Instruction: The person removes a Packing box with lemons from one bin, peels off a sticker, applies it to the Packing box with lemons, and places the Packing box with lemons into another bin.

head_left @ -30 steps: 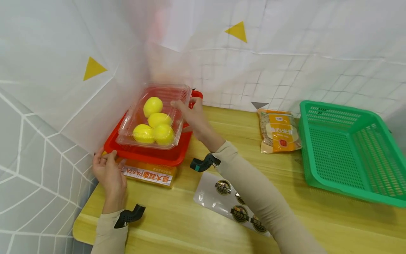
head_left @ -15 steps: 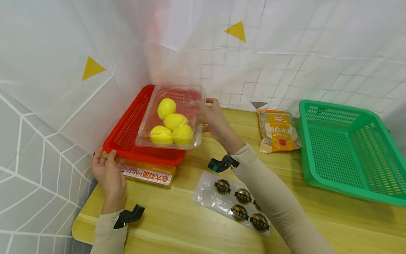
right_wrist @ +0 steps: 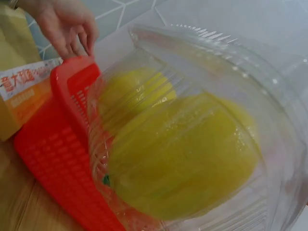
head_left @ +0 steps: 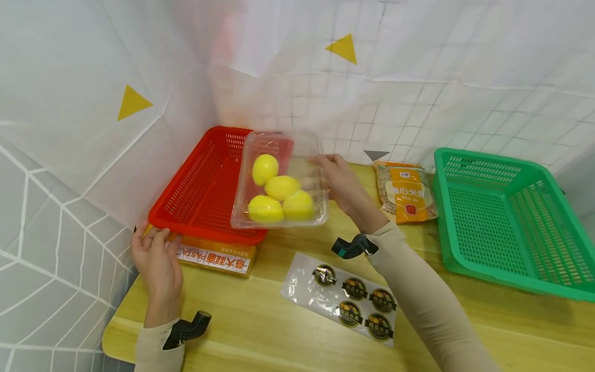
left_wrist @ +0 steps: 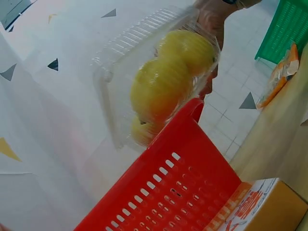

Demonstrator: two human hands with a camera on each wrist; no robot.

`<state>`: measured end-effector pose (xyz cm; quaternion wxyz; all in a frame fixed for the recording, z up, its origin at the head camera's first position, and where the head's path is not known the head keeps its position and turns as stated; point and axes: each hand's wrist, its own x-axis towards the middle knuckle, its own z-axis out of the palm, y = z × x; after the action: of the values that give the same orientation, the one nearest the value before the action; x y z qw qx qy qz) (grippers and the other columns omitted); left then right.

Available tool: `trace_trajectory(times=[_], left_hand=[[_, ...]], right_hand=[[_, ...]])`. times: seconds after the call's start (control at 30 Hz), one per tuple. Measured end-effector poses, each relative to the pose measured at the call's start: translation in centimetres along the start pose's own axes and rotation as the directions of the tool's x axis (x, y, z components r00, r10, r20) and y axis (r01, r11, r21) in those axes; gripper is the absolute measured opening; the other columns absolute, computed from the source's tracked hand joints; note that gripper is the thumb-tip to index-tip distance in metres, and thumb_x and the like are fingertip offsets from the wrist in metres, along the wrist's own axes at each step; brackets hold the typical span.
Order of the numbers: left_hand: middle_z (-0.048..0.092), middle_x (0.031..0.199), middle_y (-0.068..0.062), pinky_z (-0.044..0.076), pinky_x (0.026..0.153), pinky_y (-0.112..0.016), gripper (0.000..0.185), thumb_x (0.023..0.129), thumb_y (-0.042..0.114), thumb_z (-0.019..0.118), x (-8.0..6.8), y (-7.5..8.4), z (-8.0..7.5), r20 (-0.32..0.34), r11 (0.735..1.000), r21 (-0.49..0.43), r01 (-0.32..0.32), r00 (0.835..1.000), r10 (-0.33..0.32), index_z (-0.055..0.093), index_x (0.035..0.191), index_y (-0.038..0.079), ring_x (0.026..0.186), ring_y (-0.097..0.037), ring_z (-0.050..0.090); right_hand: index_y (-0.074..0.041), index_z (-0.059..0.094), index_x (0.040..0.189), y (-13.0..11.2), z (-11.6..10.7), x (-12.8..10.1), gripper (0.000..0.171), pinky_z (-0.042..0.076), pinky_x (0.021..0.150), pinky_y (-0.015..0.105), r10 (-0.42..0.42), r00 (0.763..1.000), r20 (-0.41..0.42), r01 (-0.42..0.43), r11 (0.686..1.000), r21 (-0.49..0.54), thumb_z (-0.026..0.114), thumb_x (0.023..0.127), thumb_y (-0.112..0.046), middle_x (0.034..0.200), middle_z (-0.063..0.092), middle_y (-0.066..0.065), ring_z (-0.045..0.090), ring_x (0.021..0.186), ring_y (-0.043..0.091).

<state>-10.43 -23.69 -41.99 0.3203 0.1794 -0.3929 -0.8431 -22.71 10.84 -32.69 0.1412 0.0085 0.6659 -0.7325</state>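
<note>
My right hand [head_left: 325, 165] grips the right edge of a clear plastic clamshell [head_left: 279, 181] with several yellow lemons [head_left: 281, 187] inside. The box hangs in the air over the red basket's right rim and the table. In the right wrist view the clamshell [right_wrist: 192, 144] fills the frame. My left hand [head_left: 151, 235] holds the near left corner of the red basket [head_left: 200, 191], fingers curled on its rim, and that hand [right_wrist: 67, 29] also shows in the right wrist view. The basket rests on a yellow pasta box [head_left: 214, 256].
A green basket [head_left: 506, 217] stands at the right. An orange bag of grains [head_left: 406, 191] lies by the back wall. A clear packet with round labels [head_left: 344, 297] lies near the front. White sheets wall off the left and back of the wooden table [head_left: 279, 330].
My right hand has carried the clamshell of lemons to the right, from above the red basket's middle to its right rim. My left hand has stayed on the basket's corner.
</note>
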Motion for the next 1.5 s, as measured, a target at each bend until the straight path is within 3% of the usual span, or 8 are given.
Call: trace_trajectory(times=[0.47, 0.6, 0.7, 0.8, 1.0, 1.2, 1.3, 1.5], left_hand=[[0.035, 0.137, -0.016, 0.052, 0.1, -0.042, 0.037, 0.104, -0.004, 0.046, -2.6, 1.8, 0.9, 0.033, 0.996, -0.091, 0.012, 0.999, -0.009, 0.043, 0.141, -0.009, 0.115, -0.029, 0.045], [0.036, 0.147, -0.021, 0.039, 0.111, -0.039, 0.042, 0.1, -0.008, 0.046, -4.0, 2.6, 2.1, 0.079, 0.983, -0.045, -0.177, 0.98, 0.181, 0.049, 0.141, -0.013, 0.131, -0.03, 0.036], [0.048, 0.141, -0.028, 0.039, 0.107, -0.038, 0.037, 0.097, -0.012, 0.045, -4.9, 2.9, 3.3, 0.201, 0.943, -0.028, -0.331, 0.922, 0.33, 0.057, 0.131, -0.018, 0.134, -0.034, 0.04], [0.056, 0.132, -0.033, 0.045, 0.104, -0.041, 0.033, 0.098, -0.012, 0.045, -5.6, 2.8, 4.4, 0.401, 0.936, -0.064, -0.346, 0.85, 0.342, 0.056, 0.126, -0.023, 0.127, -0.04, 0.048], [0.054, 0.137, -0.038, 0.046, 0.109, -0.044, 0.039, 0.101, -0.011, 0.045, -7.2, 1.0, 6.4, 0.774, 0.942, 0.116, -0.314, 0.623, 0.112, 0.049, 0.139, -0.02, 0.13, -0.046, 0.051], [0.05, 0.151, -0.023, 0.038, 0.114, -0.045, 0.049, 0.1, -0.003, 0.057, -9.4, -1.8, 8.2, 0.878, 0.907, 0.3, -0.295, 0.458, -0.141, 0.047, 0.148, -0.011, 0.141, -0.039, 0.045], [0.038, 0.161, -0.018, 0.034, 0.117, -0.043, 0.06, 0.099, 0.002, 0.063, -10.3, -3.2, 8.8, 0.87, 0.862, 0.405, -0.304, 0.419, -0.261, 0.04, 0.154, -0.007, 0.147, -0.033, 0.037], [0.021, 0.168, -0.021, 0.032, 0.117, -0.046, 0.085, 0.098, 0.019, 0.069, -11.2, -5.5, 9.3, 0.749, 0.713, 0.646, -0.274, 0.407, -0.523, 0.019, 0.165, 0.003, 0.148, -0.042, 0.033]], right_hand=[[-0.005, 0.042, 0.141, 1.6, -5.0, -1.4, 0.052, 0.062, 0.079, 0.044, 0.009, 1.0, -0.011, -0.009, 0.999, -0.031, 0.061, 0.105, -0.039, 0.136, 0.051, 0.024, 0.071, 0.092, 0.036], [-0.008, 0.043, 0.144, 2.4, -6.4, -1.6, 0.053, 0.062, 0.077, 0.041, 0.03, 0.999, -0.029, -0.031, 0.999, -0.028, 0.059, 0.106, -0.04, 0.136, 0.053, 0.023, 0.072, 0.089, 0.032], [-0.009, 0.045, 0.143, 3.1, -7.3, -1.8, 0.052, 0.061, 0.075, 0.039, 0.039, 0.999, -0.036, -0.04, 0.999, -0.028, 0.06, 0.105, -0.042, 0.134, 0.055, 0.022, 0.072, 0.09, 0.032], [-0.008, 0.046, 0.141, 3.9, -8.1, -1.9, 0.051, 0.061, 0.073, 0.038, 0.05, 0.998, -0.035, -0.05, 0.999, -0.021, 0.06, 0.105, -0.042, 0.132, 0.056, 0.023, 0.072, 0.094, 0.035], [-0.003, 0.043, 0.147, 5.5, -9.7, -2.0, 0.057, 0.062, 0.072, 0.037, 0.069, 0.997, -0.041, -0.069, 0.998, -0.005, 0.059, 0.107, -0.041, 0.136, 0.055, 0.026, 0.07, 0.102, 0.04], [-0.004, 0.04, 0.152, 6.7, -10.9, -1.8, 0.066, 0.061, 0.078, 0.038, 0.112, 0.992, -0.05, -0.11, 0.993, 0.035, 0.063, 0.104, -0.043, 0.146, 0.049, 0.029, 0.069, 0.107, 0.038], [-0.005, 0.04, 0.154, 7.2, -11.4, -1.6, 0.067, 0.061, 0.082, 0.038, 0.126, 0.99, -0.056, -0.125, 0.992, 0.026, 0.062, 0.105, -0.045, 0.146, 0.05, 0.026, 0.069, 0.108, 0.035], [-0.002, 0.04, 0.157, 8.1, -12.3, -1.5, 0.073, 0.06, 0.08, 0.034, 0.119, 0.99, -0.07, -0.123, 0.99, -0.062, 0.059, 0.105, -0.05, 0.143, 0.054, 0.028, 0.065, 0.116, 0.04]])
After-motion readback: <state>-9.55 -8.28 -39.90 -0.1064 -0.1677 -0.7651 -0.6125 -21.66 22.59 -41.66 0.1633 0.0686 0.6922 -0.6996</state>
